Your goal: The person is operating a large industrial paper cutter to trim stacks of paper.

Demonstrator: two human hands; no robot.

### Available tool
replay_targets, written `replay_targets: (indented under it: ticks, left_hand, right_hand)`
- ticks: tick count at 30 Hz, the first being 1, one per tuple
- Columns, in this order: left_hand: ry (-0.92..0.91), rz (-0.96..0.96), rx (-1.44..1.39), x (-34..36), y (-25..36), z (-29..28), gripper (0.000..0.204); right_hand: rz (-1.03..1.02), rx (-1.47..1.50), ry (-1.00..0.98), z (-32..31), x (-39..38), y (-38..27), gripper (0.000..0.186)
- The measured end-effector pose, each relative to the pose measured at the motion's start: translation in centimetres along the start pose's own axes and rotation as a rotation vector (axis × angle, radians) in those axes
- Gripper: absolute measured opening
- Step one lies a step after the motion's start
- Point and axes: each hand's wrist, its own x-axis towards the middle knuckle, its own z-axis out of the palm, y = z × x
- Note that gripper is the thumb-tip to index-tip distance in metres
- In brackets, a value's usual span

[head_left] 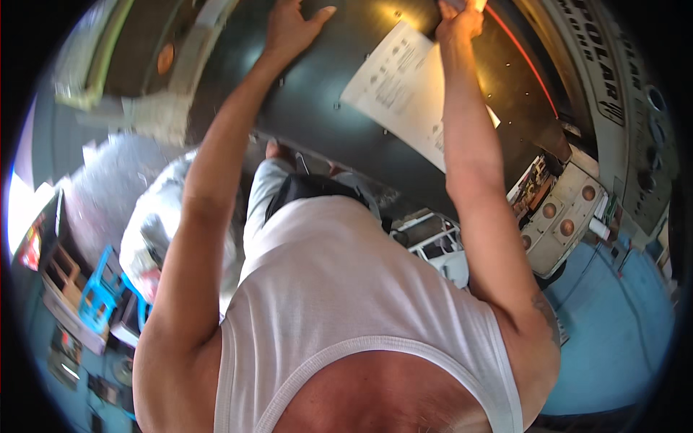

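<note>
My left hand (289, 30) rests toward the far edge of a dark metal work table (303, 115). Its thumb sticks out to the right, and the fingertips are cut off by the top of the picture. Farther right, my right hand (460, 23) is closed with its fingers bent, at the top edge. Something pale shows at its fingers, too cropped to make out. Between my arms lies a white printed sheet of paper (393, 86), tilted on the table. My right forearm covers part of it, and a corner shows on the forearm's far side.
A large grey machine body (613, 43) borders the table on the right, beside a red strip (530, 65). Below stands a beige box with round brown knobs (567, 209). At left are a filled clear plastic bag (155, 216), a blue plastic stool (101, 292) and a taped board (162, 108).
</note>
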Motion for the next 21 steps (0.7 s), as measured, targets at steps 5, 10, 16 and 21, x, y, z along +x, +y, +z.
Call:
replay_targets:
  ticks: [5,10,16,21]
  left_hand:
    - [0.126,0.193,0.415,-8.3,-2.7,-5.1,0.046]
    - [0.188,0.163,0.470,-11.3,-4.1,-6.3,0.051]
    - [0.234,0.159,0.330,-10.3,-4.2,-5.2,0.047]
    - [0.225,0.138,0.262,-10.3,-3.5,-4.8,0.044]
  right_hand:
    - [0.063,0.058,-0.207,-1.8,4.6,0.4,0.055]
    - [0.322,-0.282,-0.375,-0.8,0.8,3.5,0.049]
    - [0.090,-0.183,-0.513,-1.9,5.2,0.4,0.067]
    - [0.058,-0.273,-0.636,-2.7,8.6,-1.6,0.070]
